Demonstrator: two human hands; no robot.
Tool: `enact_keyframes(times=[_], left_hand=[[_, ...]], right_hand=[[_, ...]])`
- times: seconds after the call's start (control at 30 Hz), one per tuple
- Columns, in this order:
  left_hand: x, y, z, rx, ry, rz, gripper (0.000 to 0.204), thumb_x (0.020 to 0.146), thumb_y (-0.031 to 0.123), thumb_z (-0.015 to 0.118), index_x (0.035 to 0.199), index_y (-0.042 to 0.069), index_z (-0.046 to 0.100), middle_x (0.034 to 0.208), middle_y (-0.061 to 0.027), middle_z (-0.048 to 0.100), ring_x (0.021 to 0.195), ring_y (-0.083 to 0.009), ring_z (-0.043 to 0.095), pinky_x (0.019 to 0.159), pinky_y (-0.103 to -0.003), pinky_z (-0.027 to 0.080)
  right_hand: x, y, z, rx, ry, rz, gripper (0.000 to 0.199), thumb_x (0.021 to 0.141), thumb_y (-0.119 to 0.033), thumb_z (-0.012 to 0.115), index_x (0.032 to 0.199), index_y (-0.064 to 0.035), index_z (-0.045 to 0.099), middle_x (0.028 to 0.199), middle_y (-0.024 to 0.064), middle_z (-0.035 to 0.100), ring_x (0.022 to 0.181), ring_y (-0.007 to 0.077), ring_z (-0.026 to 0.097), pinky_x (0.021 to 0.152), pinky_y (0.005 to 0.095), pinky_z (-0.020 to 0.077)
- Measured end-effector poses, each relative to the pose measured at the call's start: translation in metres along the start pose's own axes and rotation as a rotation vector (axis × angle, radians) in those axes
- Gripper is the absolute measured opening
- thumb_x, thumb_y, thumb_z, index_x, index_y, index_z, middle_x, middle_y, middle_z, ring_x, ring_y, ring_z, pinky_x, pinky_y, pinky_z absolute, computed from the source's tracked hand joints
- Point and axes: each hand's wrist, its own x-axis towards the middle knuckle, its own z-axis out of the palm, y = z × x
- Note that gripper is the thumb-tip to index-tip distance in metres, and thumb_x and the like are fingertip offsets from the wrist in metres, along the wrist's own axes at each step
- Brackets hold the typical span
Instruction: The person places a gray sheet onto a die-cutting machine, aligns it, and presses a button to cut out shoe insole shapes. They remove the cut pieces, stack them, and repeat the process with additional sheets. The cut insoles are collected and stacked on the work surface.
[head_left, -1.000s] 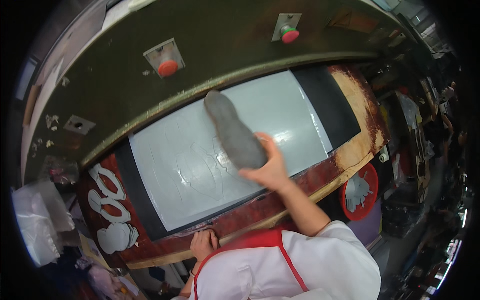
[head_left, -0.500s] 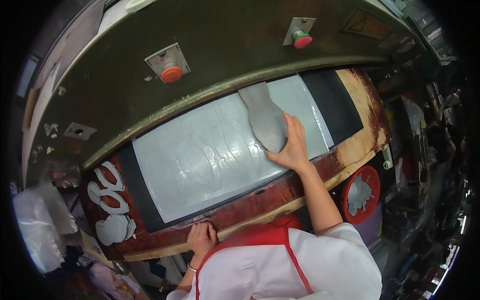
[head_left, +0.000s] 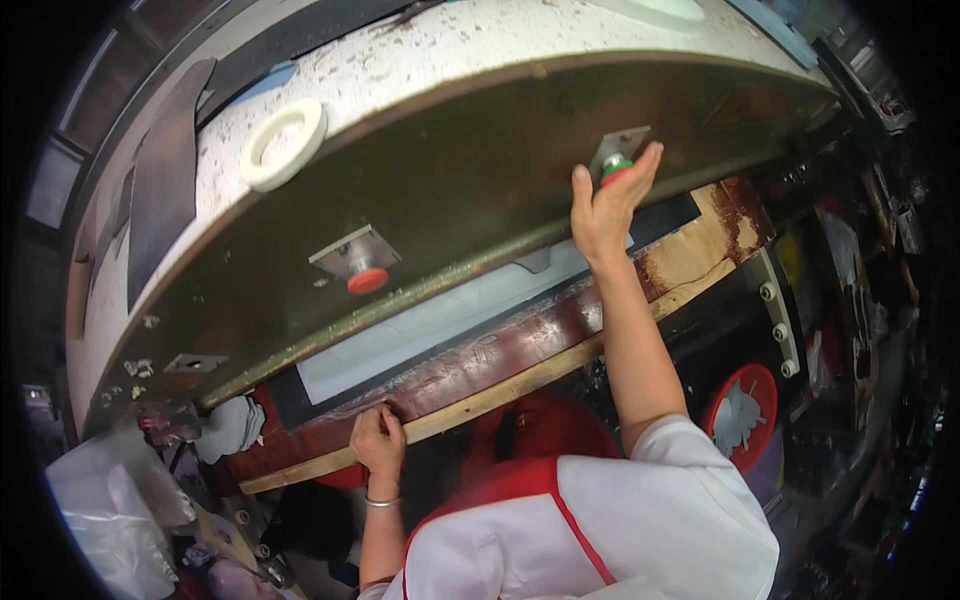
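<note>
My right hand (head_left: 606,215) lies against the right push button (head_left: 616,168) on the front of a dark green machine beam (head_left: 480,180). Its fingers are stretched out, its thumb apart, and it holds nothing. Curled into a loose fist, my left hand (head_left: 378,440) rests at the front edge of the red-brown work bed (head_left: 470,365). Under the beam lies a pale grey sheet (head_left: 400,345), mostly hidden now. Only the near end of a grey sole-shaped piece (head_left: 537,261) shows on it.
A red push button (head_left: 367,280) sits on the beam's left half. Stacked grey cut pieces (head_left: 231,430) lie at the bed's left end. At the right stands a red bowl (head_left: 766,425) with grey scraps. A cream ring (head_left: 283,145) rests atop the beam.
My right hand has left the sole-shaped piece and moved up to the right button. The beam now covers most of the sheet. My left hand stays closed at the bed's edge.
</note>
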Motion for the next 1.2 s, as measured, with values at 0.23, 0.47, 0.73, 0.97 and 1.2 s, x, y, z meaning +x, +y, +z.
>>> enact_keyframes(times=[0.23,0.47,0.73,0.97,1.2], left_hand=[[0.017,0.002,-0.01,0.011,-0.044,0.032,0.008,0.081,0.009,0.059,0.076,0.005,0.062,0.066,-0.0134,0.056,0.062,-0.0321,0.056,0.056,-0.042,0.044],[0.008,-0.003,-0.003,-0.009,-0.006,-0.031,0.007,0.081,0.008,0.059,0.077,0.004,0.063,0.064,-0.0122,0.055,0.061,-0.0303,0.055,0.057,-0.041,0.044],[-0.041,0.013,-0.009,-0.071,0.005,-0.046,0.007,0.079,0.006,0.063,0.072,0.005,0.062,0.06,-0.0101,0.052,0.058,-0.0283,0.052,0.055,-0.04,0.042],[-0.117,0.033,-0.033,-0.063,-0.139,-0.059,0.005,0.08,0.008,0.064,0.076,0.005,0.063,0.062,-0.0103,0.053,0.057,-0.0292,0.052,0.055,-0.04,0.043],[-0.117,0.026,-0.073,-0.01,0.081,-0.048,0.015,0.083,-0.001,0.059,0.098,-0.002,0.063,0.093,-0.017,0.062,0.087,-0.0336,0.058,0.076,-0.04,0.046]], right_hand=[[-0.032,0.018,-0.025,0.018,-0.192,0.073,0.089,0.089,-0.034,0.059,0.143,0.0105,0.004,0.147,0.0351,0.008,0.137,0.0477,0.013,0.112,0.0505,0.014],[-0.159,0.002,-0.093,0.204,-0.582,-0.113,0.018,0.076,-0.011,0.069,0.091,-0.0014,0.066,0.086,0.014,0.066,0.086,0.0323,0.061,0.081,0.0401,0.0467],[-0.179,0.01,-0.139,0.165,-0.693,-0.046,0.003,0.074,-0.002,0.065,0.077,-0.0016,0.064,0.079,0.0128,0.065,0.08,0.0316,0.061,0.076,0.039,0.0466],[-0.141,0.0,-0.108,-0.081,-0.614,-0.129,0.087,0.06,-0.023,0.082,0.135,-0.0032,0.041,0.126,0.031,0.043,0.125,0.0493,0.032,0.101,0.0505,0.0373],[-0.194,-0.018,-0.138,-0.011,-0.516,0.03,0.082,0.054,-0.015,0.082,0.128,-0.0058,0.048,0.13,0.0308,0.037,0.119,0.0472,0.036,0.101,0.0493,0.0361]])
